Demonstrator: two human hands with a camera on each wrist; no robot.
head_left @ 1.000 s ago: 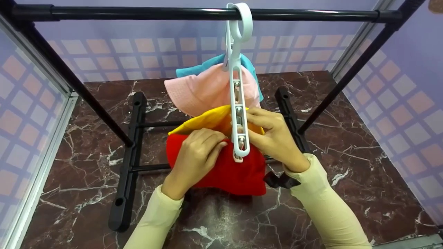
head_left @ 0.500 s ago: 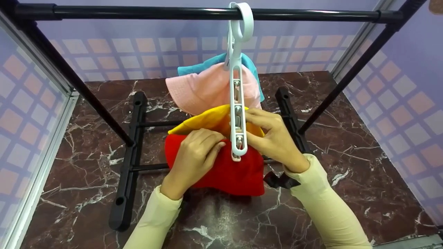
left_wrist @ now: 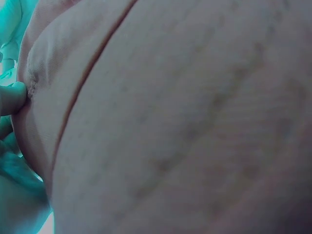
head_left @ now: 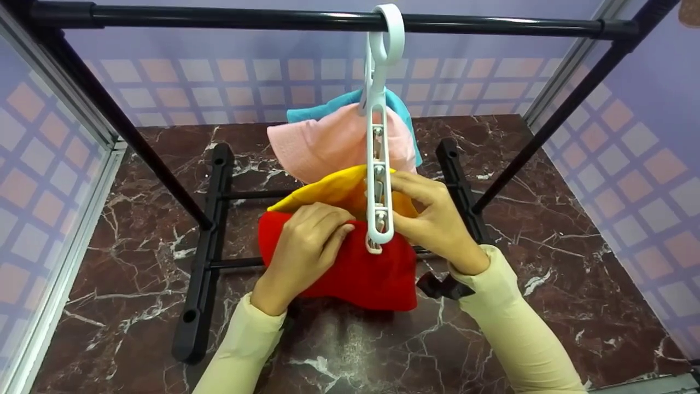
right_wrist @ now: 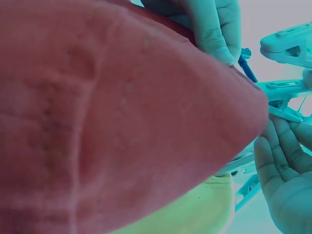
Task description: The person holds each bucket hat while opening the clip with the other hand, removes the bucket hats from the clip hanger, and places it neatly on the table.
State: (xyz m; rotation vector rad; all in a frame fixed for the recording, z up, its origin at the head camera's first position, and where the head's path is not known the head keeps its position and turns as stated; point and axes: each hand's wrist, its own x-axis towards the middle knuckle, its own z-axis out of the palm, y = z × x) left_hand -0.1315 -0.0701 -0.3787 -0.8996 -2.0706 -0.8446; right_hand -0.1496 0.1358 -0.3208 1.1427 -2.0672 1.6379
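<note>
A red bucket-style hat (head_left: 363, 279) is at the front of a white clip hanger (head_left: 377, 90). My left hand (head_left: 306, 243) pinches the hat's top edge, with its fingertips and thumb close to the hanger. My right hand (head_left: 435, 213) is behind and right of the hanger, its fingers partly hidden by the hanger. In the right wrist view, a hanger clip (right_wrist: 282, 87) sits at the hat's tip between that hand's thumb and fingers. The left wrist view is mostly filled by the hat's cloth (left_wrist: 122, 107), with a thumb (left_wrist: 14, 97) pressing its edge.
Yellow (head_left: 333, 186), pink (head_left: 322, 145) and blue (head_left: 333, 105) hats are in a row behind the red one. A black rail (head_left: 235, 18) carries the hanger. The rack's feet (head_left: 194, 306) stand on a dark marbled surface (head_left: 558, 284) between patterned walls.
The hanger and hats have shifted very slightly in the head view. Both hands keep nearly the same positions at the red hat and hanger.
</note>
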